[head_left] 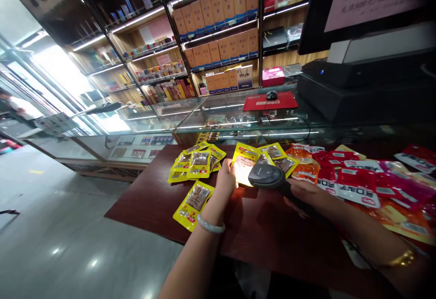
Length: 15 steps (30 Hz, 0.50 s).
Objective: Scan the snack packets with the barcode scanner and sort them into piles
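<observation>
My left hand (227, 175) is closed on the left edge of a yellow snack packet (245, 156), whose lower part is lit bright by a scanner's light. In my right hand (302, 192) is a black handheld barcode scanner (266, 176), its head close to that packet. More yellow packets (281, 153) lie just behind the scanner. Left of my left hand is a loose pile of yellow packets (198, 162), and one single yellow packet (194, 203) rests nearer to me, partly covered by my left forearm.
Red and white packets (357, 183) and orange packets (304, 171) spread over the right of the dark wooden table (150, 199). Behind stands a glass counter (218, 108) with a mouse (271, 95) on a red mat (254, 102). A black monitor (315, 17) rises at right.
</observation>
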### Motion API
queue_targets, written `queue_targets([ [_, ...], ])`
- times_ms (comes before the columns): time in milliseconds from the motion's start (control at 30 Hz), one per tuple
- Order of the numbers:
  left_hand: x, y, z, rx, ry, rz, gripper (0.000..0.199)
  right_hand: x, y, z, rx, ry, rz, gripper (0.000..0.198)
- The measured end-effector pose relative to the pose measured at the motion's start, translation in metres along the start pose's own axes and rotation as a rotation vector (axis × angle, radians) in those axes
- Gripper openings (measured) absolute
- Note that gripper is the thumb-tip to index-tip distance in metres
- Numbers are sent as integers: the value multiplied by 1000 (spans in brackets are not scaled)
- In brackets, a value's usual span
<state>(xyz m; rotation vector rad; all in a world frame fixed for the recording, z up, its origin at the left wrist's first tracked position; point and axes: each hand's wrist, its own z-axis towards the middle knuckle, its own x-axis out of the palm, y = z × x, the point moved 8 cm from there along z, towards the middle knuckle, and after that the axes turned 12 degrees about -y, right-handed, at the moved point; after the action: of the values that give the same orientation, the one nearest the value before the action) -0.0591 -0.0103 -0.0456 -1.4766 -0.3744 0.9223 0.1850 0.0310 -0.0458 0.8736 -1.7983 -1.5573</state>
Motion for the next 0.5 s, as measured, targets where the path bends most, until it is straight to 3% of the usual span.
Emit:
queue_targets([
  [267,3,5,1,-8,41,1,23,3,9,-2,7,-18,42,46],
  [400,19,6,3,-28,79,-54,29,3,15,-3,-36,-23,46,47],
  [500,29,-9,3,-17,144,-133,35,3,16,-3,-28,-39,35,49],
])
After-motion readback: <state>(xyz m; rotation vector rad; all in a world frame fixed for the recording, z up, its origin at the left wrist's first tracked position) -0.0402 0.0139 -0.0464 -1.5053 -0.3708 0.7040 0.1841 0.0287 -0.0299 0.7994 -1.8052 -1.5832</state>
